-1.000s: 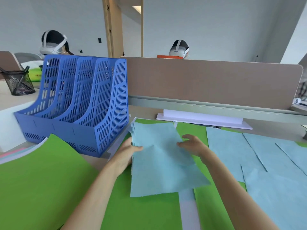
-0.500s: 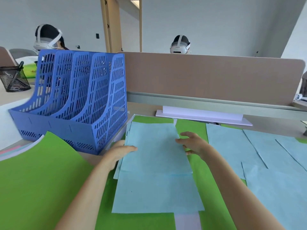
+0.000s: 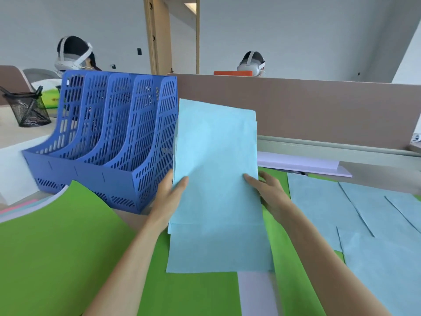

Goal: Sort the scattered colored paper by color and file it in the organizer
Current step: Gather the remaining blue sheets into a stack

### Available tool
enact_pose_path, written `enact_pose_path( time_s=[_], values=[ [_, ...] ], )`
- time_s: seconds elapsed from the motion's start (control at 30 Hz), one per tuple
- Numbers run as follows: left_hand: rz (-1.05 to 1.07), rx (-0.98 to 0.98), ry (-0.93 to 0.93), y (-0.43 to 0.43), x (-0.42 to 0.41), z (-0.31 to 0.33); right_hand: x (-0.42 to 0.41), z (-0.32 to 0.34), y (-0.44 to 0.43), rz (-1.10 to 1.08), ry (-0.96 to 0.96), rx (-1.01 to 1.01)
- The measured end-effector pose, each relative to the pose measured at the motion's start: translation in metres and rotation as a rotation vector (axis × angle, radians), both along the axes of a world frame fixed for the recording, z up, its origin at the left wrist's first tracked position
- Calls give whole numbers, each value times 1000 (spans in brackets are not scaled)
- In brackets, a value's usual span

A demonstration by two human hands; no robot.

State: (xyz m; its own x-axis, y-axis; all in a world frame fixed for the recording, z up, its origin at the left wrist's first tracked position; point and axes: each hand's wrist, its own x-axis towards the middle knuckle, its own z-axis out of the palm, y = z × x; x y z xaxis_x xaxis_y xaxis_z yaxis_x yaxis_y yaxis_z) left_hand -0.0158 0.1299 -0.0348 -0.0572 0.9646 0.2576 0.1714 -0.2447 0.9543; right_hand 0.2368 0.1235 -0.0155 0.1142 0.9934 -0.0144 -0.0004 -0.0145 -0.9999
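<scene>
A stack of light blue paper (image 3: 216, 169) is held upright off the desk, just right of the blue slotted organizer (image 3: 109, 142). My left hand (image 3: 169, 197) grips the stack's left edge, thumb on the front. My right hand (image 3: 268, 193) grips its right edge. More light blue sheets (image 3: 364, 224) lie flat at the right. Green sheets lie under my arms (image 3: 193, 295) and one curls up at the left (image 3: 57, 247). The organizer's slots look empty.
A pale lilac stack (image 3: 300, 164) lies along the brown desk divider (image 3: 319, 110). Pink and lilac sheet edges (image 3: 20, 207) peek out at the left. A black mesh pen cup (image 3: 27, 108) stands far left. Two people with headsets sit beyond the divider.
Both hands squared the blue sheets on the desk, then lifted the stack upright beside the organizer.
</scene>
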Motion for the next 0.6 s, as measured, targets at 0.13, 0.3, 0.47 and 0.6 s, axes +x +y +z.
enact_pose_path(
  time_s=[0.13,0.3,0.47,0.6],
  values=[
    [27,82,-86,-20,19,34,-15,39,-15,-97,-84,299],
    [60,183,-156,-29,27,76,-23,86,-42,-183,-146,600],
    [-26,233,-173,-46,27,112,-25,110,-59,-226,-117,730],
    [-64,230,-106,-59,27,105,-24,93,-70,-219,-78,699]
  ],
)
